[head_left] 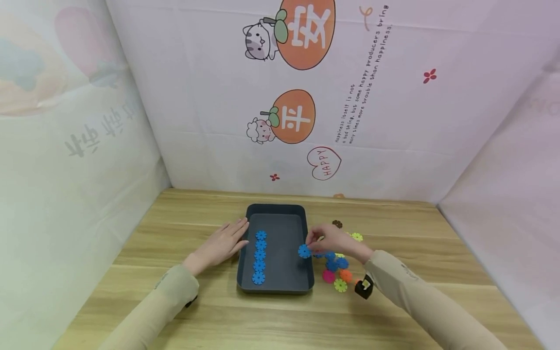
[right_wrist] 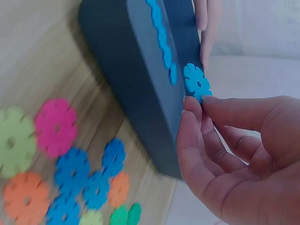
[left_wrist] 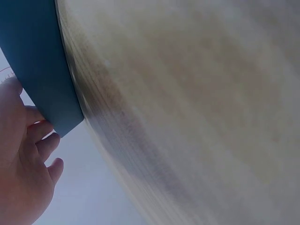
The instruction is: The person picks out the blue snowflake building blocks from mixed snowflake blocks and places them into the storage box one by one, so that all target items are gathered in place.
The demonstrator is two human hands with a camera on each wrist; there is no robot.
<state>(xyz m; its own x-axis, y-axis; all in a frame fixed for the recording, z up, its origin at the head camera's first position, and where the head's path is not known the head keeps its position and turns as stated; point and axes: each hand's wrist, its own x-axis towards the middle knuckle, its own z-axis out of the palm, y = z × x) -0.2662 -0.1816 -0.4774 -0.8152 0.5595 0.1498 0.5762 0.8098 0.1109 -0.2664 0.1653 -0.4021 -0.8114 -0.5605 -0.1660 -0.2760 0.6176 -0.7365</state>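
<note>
My right hand (head_left: 328,239) pinches a blue notched plastic disc (head_left: 304,251) between thumb and fingertips, over the right rim of a dark grey tray (head_left: 282,243). In the right wrist view the pinched disc (right_wrist: 197,80) stands tilted up beside the tray wall (right_wrist: 126,61). Inside the tray, along its left side, several blue discs (head_left: 260,254) lie in a straight row running front to back. My left hand (head_left: 224,243) rests with fairly straight fingers on the tray's left edge. The left wrist view has its fingers (left_wrist: 44,136) against the tray's outer wall (left_wrist: 42,65).
To the right of the tray is a loose heap of notched discs: several blue (head_left: 331,266), a pink one (head_left: 328,276), orange ones (head_left: 345,275), and yellow-green ones (head_left: 341,285). A brown disc (head_left: 337,223) lies farther back. A printed cloth (head_left: 218,121) walls the wooden table's (head_left: 197,311) back.
</note>
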